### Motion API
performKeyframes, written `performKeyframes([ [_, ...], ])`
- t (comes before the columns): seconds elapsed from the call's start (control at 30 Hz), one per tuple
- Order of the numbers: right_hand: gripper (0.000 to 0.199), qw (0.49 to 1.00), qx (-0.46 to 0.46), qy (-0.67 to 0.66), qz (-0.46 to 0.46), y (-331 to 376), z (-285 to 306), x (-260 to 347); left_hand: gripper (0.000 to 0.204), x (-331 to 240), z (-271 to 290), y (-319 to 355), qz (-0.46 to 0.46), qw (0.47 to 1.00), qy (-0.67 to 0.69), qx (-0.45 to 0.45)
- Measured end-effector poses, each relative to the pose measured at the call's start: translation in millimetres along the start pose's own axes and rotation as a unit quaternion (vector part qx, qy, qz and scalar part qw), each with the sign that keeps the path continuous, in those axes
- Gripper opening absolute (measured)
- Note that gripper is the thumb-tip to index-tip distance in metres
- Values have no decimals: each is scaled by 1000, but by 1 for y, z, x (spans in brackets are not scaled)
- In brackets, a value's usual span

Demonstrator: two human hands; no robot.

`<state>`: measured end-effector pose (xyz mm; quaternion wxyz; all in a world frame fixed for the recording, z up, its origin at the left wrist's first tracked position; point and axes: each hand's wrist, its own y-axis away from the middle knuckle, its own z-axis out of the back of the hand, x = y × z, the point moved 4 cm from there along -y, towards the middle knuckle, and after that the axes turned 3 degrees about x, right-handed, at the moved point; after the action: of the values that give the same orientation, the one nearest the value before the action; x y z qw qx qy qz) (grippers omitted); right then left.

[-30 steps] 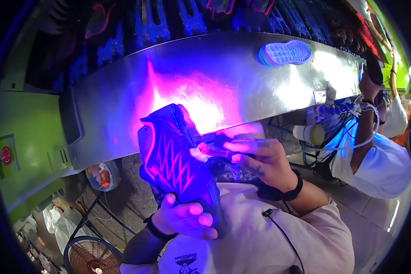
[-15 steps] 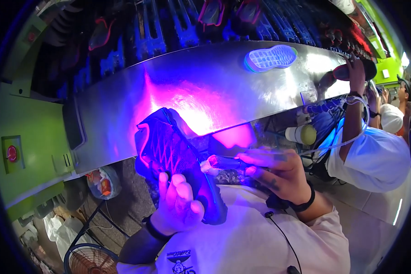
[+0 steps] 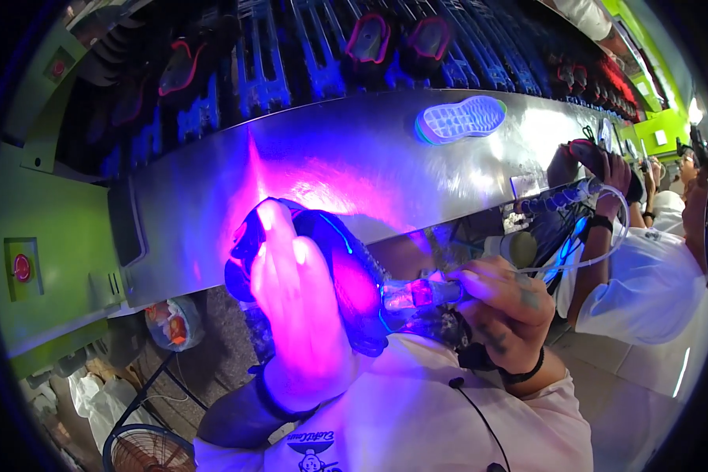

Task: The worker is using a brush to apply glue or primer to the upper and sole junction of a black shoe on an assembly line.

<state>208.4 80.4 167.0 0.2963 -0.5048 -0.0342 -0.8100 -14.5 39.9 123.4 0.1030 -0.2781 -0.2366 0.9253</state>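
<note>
**Shoe turned, hand now covering it**

Left hand (image 3: 295, 315) is wrapping closed around the dark shoe (image 3: 346, 275), held before the metal bench (image 3: 330, 157); right hand (image 3: 503, 303) is gripping a lit tool (image 3: 417, 295) tight, tip touching the shoe

The dark shoe (image 3: 346, 275) sits in your left hand (image 3: 295, 315), tilted on its side, its body showing to the right of your fingers, washed purple by the light. Your right hand (image 3: 499, 311) grips a clear, glowing tool (image 3: 417, 295), held level, whose tip touches the shoe's side just beside your left palm, a thin tube trailing away rightward.
</note>
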Motion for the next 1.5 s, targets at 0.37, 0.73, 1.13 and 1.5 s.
performKeyframes([
  [0.37, 50, 986, -30, 102, 125, -57, 10, -3, 98, 26, 0, -59, -70, 990, 3, -121],
  [0.73, 37, 988, -90, -33, 119, -71, -58, -69, 103, 125, 35, -1, 64, 975, 209, 35],
  [1.13, 29, 998, -31, -26, 57, -91, -41, -13, 116, 91, 25, 4, 228, 824, 481, 192],
  [1.5, 32, 998, 13, -63, 8, -77, -35, -6, 119, 77, 39, 20, 39, 925, 324, 193],
])
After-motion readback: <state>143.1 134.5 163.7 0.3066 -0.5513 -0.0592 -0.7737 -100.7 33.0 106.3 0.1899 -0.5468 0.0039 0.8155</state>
